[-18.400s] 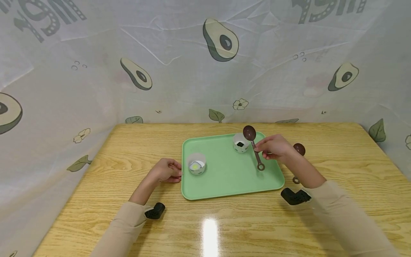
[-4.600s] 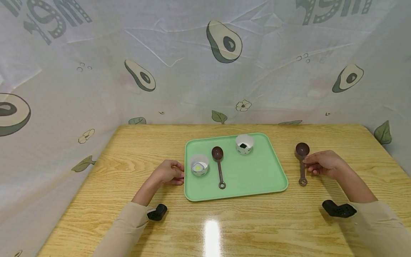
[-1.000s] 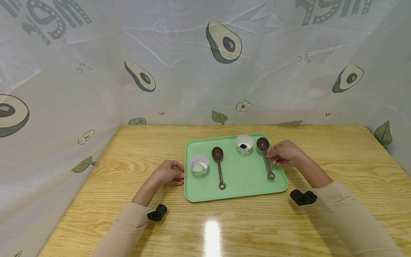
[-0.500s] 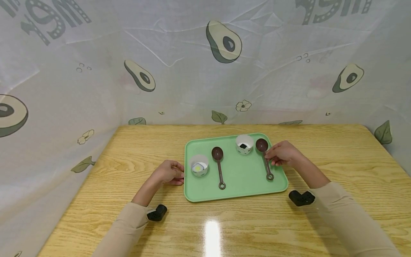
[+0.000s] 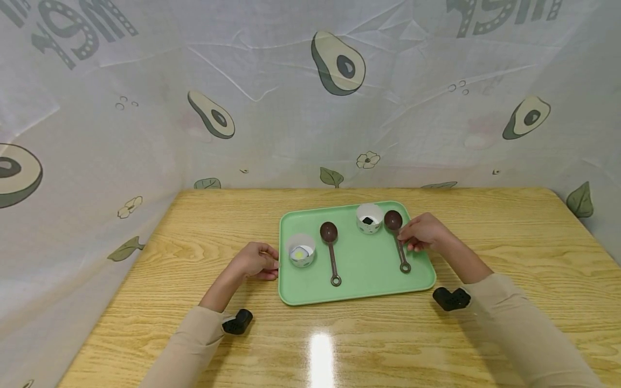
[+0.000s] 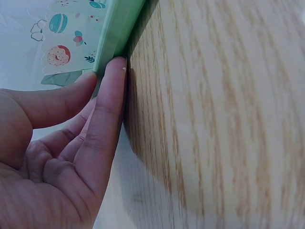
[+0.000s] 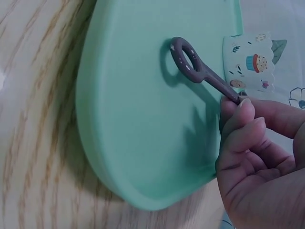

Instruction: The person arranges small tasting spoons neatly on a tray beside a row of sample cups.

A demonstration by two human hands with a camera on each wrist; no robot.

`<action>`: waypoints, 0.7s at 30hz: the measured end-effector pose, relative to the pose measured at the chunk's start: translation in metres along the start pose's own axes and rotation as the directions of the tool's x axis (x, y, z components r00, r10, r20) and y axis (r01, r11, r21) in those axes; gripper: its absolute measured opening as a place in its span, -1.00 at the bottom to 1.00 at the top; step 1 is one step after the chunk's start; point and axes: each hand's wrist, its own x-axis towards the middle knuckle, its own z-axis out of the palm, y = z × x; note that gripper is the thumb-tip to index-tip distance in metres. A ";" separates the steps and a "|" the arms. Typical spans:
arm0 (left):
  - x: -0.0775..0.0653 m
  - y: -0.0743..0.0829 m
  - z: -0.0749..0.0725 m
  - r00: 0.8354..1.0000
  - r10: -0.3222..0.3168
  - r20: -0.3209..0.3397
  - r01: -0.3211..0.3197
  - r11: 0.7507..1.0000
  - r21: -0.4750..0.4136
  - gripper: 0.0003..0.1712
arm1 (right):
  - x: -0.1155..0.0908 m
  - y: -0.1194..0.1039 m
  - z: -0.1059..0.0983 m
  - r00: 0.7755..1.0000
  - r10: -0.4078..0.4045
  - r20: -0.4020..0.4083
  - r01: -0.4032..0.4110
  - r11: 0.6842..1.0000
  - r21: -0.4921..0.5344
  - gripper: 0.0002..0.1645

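Observation:
In the head view, my right hand pinches the handle of a brown spoon over the right side of a green tray. The right wrist view shows the spoon's ringed handle end casting a shadow on the tray, apparently just above it. My left hand grips the tray's left rim; in the left wrist view, thumb and fingers pinch the edge. A second brown spoon lies on the tray beside a printed white paper cup containing something white and yellow.
Another white cup with a small black piece inside stands at the tray's back, close to the held spoon's bowl. Under the tray is a wooden table. A pale avocado-print cloth hangs behind the table.
The first spoon went from my right hand onto the tray. My right hand then brought the second spoon from the table over the tray, lately shifting slightly left. The left hand keeps its grip.

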 end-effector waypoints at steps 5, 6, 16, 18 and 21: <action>-0.001 0.001 0.000 1.000 0.000 -0.004 0.000 1.000 -0.002 -0.75 | 0.002 0.001 0.002 1.000 0.004 -0.007 -0.004 1.000 -0.029 -0.81; -0.001 0.001 0.000 1.000 0.001 -0.003 -0.001 1.000 -0.003 -0.76 | 0.002 0.001 0.002 1.000 0.002 -0.007 -0.002 0.999 -0.033 -0.81; 0.001 -0.001 0.000 1.000 -0.004 -0.011 0.004 1.000 -0.005 -0.76 | 0.000 0.001 0.003 1.000 -0.017 -0.017 0.016 0.999 -0.046 -0.78; 0.001 -0.001 0.000 1.000 -0.001 -0.011 0.001 1.000 -0.004 -0.77 | 0.000 0.000 0.003 1.000 -0.016 -0.018 0.015 0.999 -0.045 -0.78; 0.001 -0.002 0.000 1.000 -0.001 -0.015 0.001 1.000 -0.004 -0.78 | -0.002 -0.001 0.003 1.000 -0.012 -0.021 0.011 0.999 -0.043 -0.77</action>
